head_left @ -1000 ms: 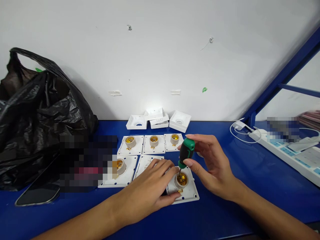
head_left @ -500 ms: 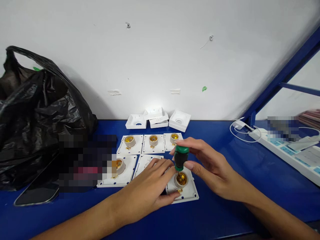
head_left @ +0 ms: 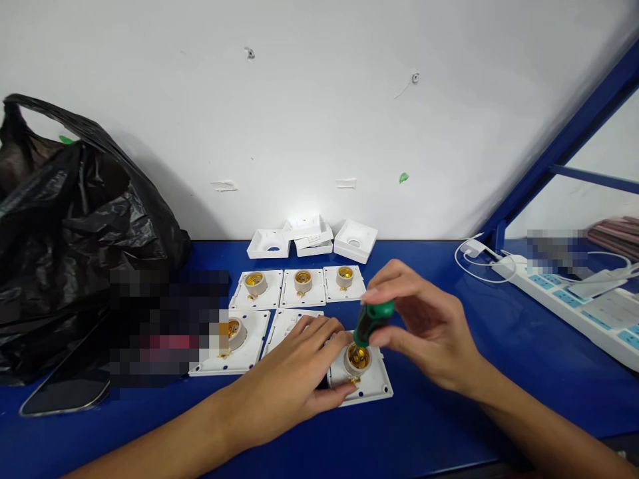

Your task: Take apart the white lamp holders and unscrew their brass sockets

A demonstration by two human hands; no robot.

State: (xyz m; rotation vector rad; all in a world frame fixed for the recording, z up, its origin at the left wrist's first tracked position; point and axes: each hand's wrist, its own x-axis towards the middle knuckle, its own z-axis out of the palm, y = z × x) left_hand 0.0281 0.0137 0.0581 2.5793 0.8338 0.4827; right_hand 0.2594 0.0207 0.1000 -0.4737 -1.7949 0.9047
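In the head view my right hand [head_left: 424, 326] grips a stubby green-and-black screwdriver [head_left: 373, 322] between thumb and fingers. Its handle tilts over a lamp holder [head_left: 369, 386], a square white base plate with a round socket and brass inside. The screwdriver's tip is at the socket's far side and cannot be made out clearly. My left hand [head_left: 304, 362] is closed around the left of this lamp holder, thumb by the brass terminal at the near side. Partly under my left fingers lies another white base plate [head_left: 279, 329].
More lamp holders [head_left: 272, 297] lie in rows behind and left. White square covers [head_left: 355, 241] are piled by the wall. A black plastic bag [head_left: 100, 199] and a phone [head_left: 70, 392] are at left; a power strip [head_left: 574, 306] with white cables lies at right.
The screwdriver handle has tipped to the right, and my right hand has shifted slightly right with it. My left hand stays on the lamp holder. The view has shifted a little.
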